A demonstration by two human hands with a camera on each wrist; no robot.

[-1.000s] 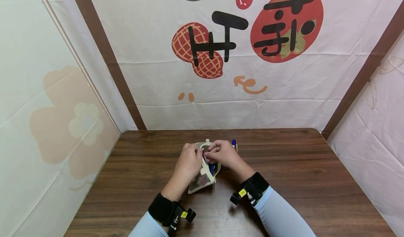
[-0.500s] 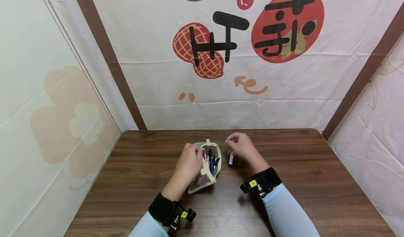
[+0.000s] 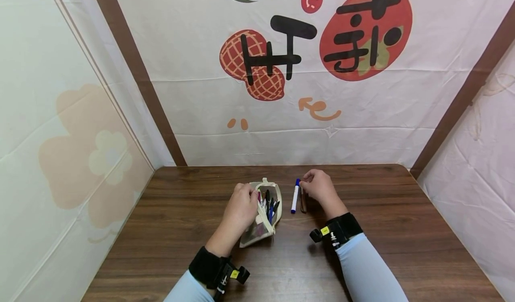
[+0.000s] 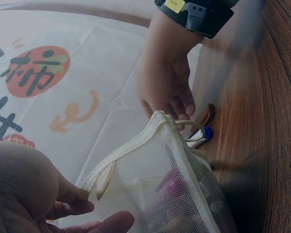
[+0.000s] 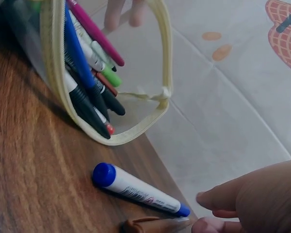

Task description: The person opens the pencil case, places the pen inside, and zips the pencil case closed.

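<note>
My left hand [image 3: 240, 208] pinches the rim of a mesh pencil case [image 4: 160, 174] with a cream zip edge. Its mouth gapes towards the right, and several pens, among them a blue pen [image 5: 77, 48] and a magenta pen [image 5: 99, 36], stick out. On the table beside the case lies a white marker [image 5: 140, 191] with blue ends. A brown pen [image 5: 155, 226] lies alongside it, further right. My right hand [image 3: 321, 188] is over the far end of these two, thumb and forefinger apart, fingertips right at the brown pen's end.
The brown wooden table [image 3: 181, 194] reaches back to a white printed cloth [image 3: 201, 114]. Another cloth [image 3: 474, 159] hangs along the right side. Both wrists carry black camera straps [image 3: 342, 226].
My right hand has moved from the pencil case's mouth to the right, over the marker and on to the brown pen's end. The left hand keeps its place on the rim.
</note>
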